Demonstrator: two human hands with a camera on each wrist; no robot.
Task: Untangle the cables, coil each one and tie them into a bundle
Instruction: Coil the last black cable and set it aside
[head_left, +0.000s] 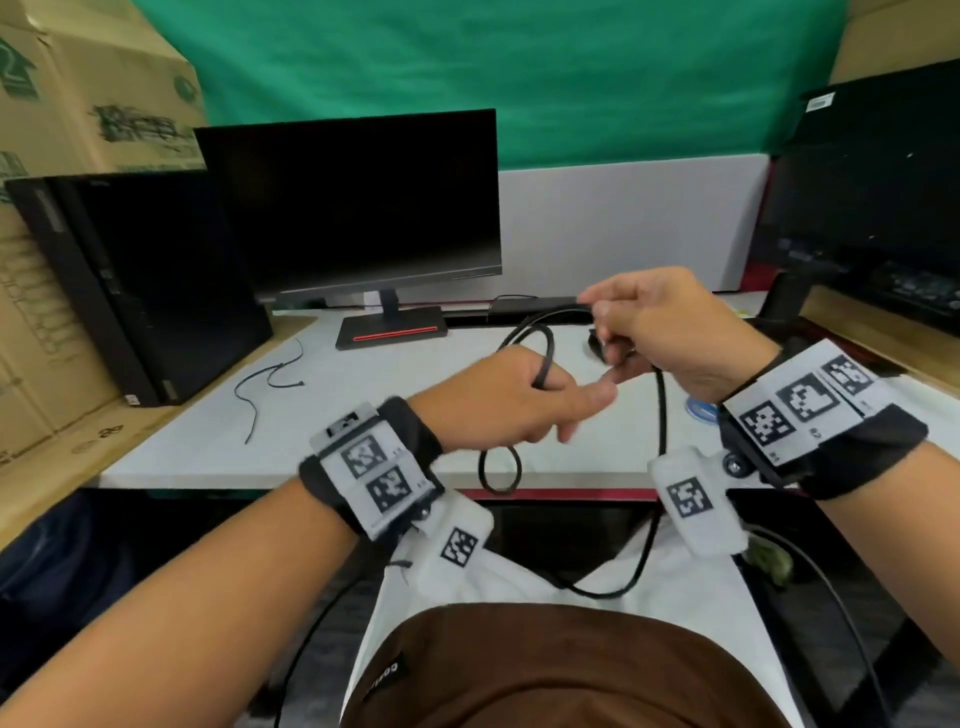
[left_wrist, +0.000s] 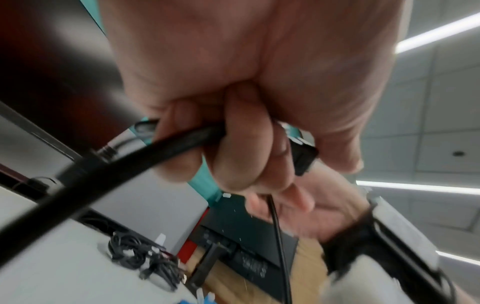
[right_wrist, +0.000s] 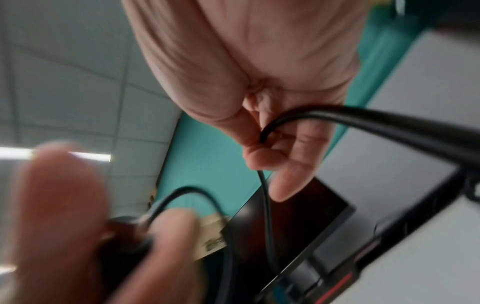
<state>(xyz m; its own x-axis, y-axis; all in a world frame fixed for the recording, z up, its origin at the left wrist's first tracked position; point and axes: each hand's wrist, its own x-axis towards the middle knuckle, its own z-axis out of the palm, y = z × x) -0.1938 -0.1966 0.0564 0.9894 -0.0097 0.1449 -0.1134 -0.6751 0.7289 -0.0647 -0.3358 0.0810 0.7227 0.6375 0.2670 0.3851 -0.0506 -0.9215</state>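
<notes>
A black cable (head_left: 661, 415) runs between both hands above the front of the white desk (head_left: 208, 447). My left hand (head_left: 511, 397) grips several loops of it; one loop (head_left: 500, 470) hangs below the fist, another (head_left: 545, 345) rises above it. In the left wrist view the curled fingers (left_wrist: 241, 148) clamp the thick cable (left_wrist: 103, 174). My right hand (head_left: 660, 327) pinches the cable higher and to the right, and the slack drops to my lap. The right wrist view shows thumb and finger (right_wrist: 262, 160) closed on the cable (right_wrist: 389, 123).
A dark monitor (head_left: 353, 208) and a black PC tower (head_left: 130, 280) stand at the back left beside cardboard boxes (head_left: 78, 88). Thin black ties (head_left: 270, 379) lie on the desk's left. A second monitor (head_left: 878, 197) stands at the right. A tangled cable pile (left_wrist: 140, 259) lies on the desk.
</notes>
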